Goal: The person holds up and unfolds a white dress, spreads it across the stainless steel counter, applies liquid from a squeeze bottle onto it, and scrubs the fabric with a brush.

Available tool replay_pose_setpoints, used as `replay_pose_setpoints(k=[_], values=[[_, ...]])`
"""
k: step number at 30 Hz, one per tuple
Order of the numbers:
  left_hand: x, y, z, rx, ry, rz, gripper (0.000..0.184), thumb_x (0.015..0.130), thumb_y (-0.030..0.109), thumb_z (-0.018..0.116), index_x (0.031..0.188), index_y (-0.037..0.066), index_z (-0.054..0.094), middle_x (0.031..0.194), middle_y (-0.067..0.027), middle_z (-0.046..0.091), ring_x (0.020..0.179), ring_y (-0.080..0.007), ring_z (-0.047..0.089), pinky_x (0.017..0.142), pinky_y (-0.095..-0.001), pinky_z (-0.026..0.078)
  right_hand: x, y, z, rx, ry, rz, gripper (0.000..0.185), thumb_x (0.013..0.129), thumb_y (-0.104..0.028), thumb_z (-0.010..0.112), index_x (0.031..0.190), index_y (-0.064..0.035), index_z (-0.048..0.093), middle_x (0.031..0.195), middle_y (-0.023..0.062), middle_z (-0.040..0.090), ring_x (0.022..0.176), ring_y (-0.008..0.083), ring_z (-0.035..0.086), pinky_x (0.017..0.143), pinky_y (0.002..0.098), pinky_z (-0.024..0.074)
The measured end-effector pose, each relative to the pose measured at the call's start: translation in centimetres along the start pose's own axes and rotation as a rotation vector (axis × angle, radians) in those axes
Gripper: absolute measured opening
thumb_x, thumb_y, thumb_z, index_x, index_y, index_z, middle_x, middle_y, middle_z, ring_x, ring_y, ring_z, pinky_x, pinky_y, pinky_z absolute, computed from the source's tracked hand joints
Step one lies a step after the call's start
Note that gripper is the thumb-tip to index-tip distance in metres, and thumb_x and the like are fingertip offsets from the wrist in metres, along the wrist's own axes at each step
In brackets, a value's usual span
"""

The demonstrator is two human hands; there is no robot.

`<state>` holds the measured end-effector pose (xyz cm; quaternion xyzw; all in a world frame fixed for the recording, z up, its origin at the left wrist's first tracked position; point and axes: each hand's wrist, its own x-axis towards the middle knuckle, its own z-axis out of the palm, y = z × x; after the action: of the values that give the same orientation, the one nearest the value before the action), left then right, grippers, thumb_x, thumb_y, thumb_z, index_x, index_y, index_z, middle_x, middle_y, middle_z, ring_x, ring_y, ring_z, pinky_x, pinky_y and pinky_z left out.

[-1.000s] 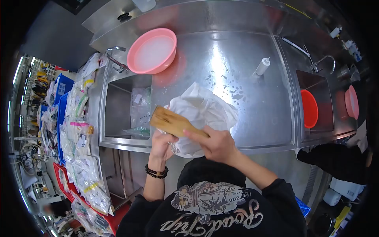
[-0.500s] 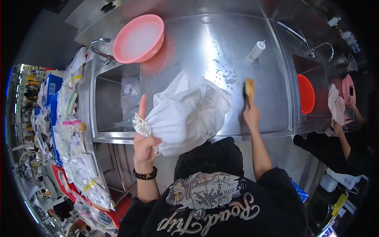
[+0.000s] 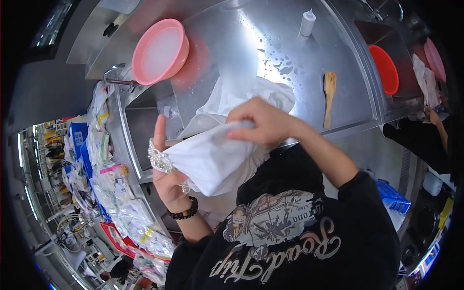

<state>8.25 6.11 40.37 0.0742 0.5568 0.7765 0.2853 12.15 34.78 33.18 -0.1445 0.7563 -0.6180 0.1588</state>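
Observation:
A white garment [image 3: 215,157] with a pearl-beaded trim [image 3: 160,157] is bunched over the front of the steel counter. My left hand [image 3: 169,186] grips it at the beaded end, thumb closed on the fabric and index finger pointing up. Across the cloth, my right hand [image 3: 263,121] pinches a fold of the same garment between thumb and fingers. A wooden brush [image 3: 330,96] lies on the counter to the right, apart from both hands. Part of the garment [image 3: 275,92] spreads on the steel behind my right hand.
A pink basin [image 3: 162,53] of cloudy water stands at the back left by a faucet [image 3: 116,77] and sink. A white squeeze bottle [image 3: 307,23] stands at the back right. Bagged items [image 3: 130,208] line the left side. Another person's hand [image 3: 433,116] is at the far right near a red basin [image 3: 384,70].
My right hand has let go of the brush, left it on the counter, and moved left onto the garment. The view has turned and shifted. My left hand keeps its hold.

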Motion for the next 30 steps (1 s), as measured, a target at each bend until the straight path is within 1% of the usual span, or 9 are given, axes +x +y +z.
replay_pose_setpoints(k=[2,5,10,16,19,21,24,26,30], values=[[-0.4,0.5,-0.3,0.008,-0.005,0.028,0.125,0.052,-0.003,0.063,0.170,0.003,0.020,0.169,-0.0182,0.038,0.147,-0.0335,0.049,0.121,-0.0433,0.041,-1.2,-2.1,-0.9,0.085,0.206,-0.195,0.016,0.087,-0.015,0.074,0.094,-0.0026,0.068,0.075,-0.0029,0.062,0.067,0.0125,0.048,0.066,0.0247,0.0405],[-1.3,0.5,-0.6,-0.014,0.021,0.117,0.124,0.052,-0.002,0.063,0.169,0.000,0.022,0.172,-0.0172,0.034,0.150,-0.0340,0.046,0.123,-0.0447,0.037,-3.6,-5.3,-2.1,0.143,0.164,-0.064,0.016,0.082,-0.009,0.076,0.093,-0.0038,0.065,0.077,-0.0016,0.061,0.069,0.0129,0.047,0.067,0.0257,0.0408],[-2.3,0.6,-0.1,-0.038,-0.009,0.148,0.124,0.051,-0.002,0.062,0.168,-0.002,0.021,0.172,-0.0176,0.034,0.150,-0.0345,0.046,0.123,-0.0457,0.038,-5.2,-6.0,-1.8,0.026,0.241,-0.157,0.020,0.078,-0.006,0.078,0.092,-0.0042,0.065,0.079,-0.0004,0.061,0.070,0.0134,0.047,0.066,0.0256,0.0403],[-3.1,0.9,0.0,0.012,-0.015,0.173,0.125,0.049,-0.001,0.062,0.168,-0.003,0.022,0.172,-0.0179,0.033,0.150,-0.0346,0.046,0.123,-0.0462,0.037,-6.5,-7.0,-1.0,0.013,0.284,-0.130,0.025,0.073,-0.006,0.081,0.092,-0.0042,0.064,0.081,-0.0004,0.061,0.070,0.0142,0.046,0.066,0.0258,0.0402],[-2.3,0.9,-0.6,-0.041,-0.372,0.244,0.124,0.050,0.000,0.063,0.167,-0.004,0.023,0.172,-0.0182,0.033,0.153,-0.0343,0.042,0.126,-0.0457,0.033,-7.0,-7.6,-0.8,-0.028,0.306,-0.144,0.023,0.073,-0.002,0.079,0.092,-0.0040,0.065,0.082,-0.0001,0.061,0.070,0.0147,0.046,0.066,0.0264,0.0398],[-2.4,0.8,-1.2,-0.062,-0.498,0.268,0.124,0.050,0.000,0.063,0.167,-0.004,0.023,0.172,-0.0183,0.033,0.154,-0.0343,0.041,0.127,-0.0456,0.031,-7.2,-7.7,-0.6,-0.048,0.319,-0.146,0.022,0.073,-0.001,0.078,0.091,-0.0039,0.066,0.082,0.0000,0.060,0.070,0.0149,0.046,0.066,0.0266,0.0397],[-4.9,0.4,-2.6,0.070,-0.107,0.145,0.121,0.053,0.002,0.064,0.166,-0.005,0.025,0.172,-0.0192,0.033,0.156,-0.0343,0.038,0.128,-0.0454,0.028,-6.9,-7.3,0.4,-0.096,0.451,-0.263,0.018,0.075,0.002,0.075,0.090,-0.0044,0.067,0.082,-0.0002,0.061,0.070,0.0151,0.047,0.066,0.0270,0.0395],[-4.9,0.2,-2.9,0.111,0.015,0.095,0.120,0.053,0.003,0.065,0.166,-0.005,0.026,0.172,-0.0195,0.033,0.156,-0.0343,0.036,0.129,-0.0453,0.027,-6.6,-6.6,0.9,-0.114,0.502,-0.295,0.018,0.075,0.003,0.074,0.090,-0.0045,0.067,0.082,-0.0003,0.061,0.070,0.0151,0.047,0.066,0.0271,0.0395],[-2.7,1.3,-1.3,0.305,0.025,0.235,0.117,0.056,0.006,0.068,0.165,-0.006,0.029,0.171,-0.0214,0.034,0.157,-0.0345,0.035,0.129,-0.0459,0.025,-5.2,-4.5,-0.1,-0.225,0.675,-0.345,0.015,0.078,0.006,0.071,0.088,-0.0054,0.068,0.082,0.0001,0.061,0.071,0.0150,0.048,0.067,0.0272,0.0396]])
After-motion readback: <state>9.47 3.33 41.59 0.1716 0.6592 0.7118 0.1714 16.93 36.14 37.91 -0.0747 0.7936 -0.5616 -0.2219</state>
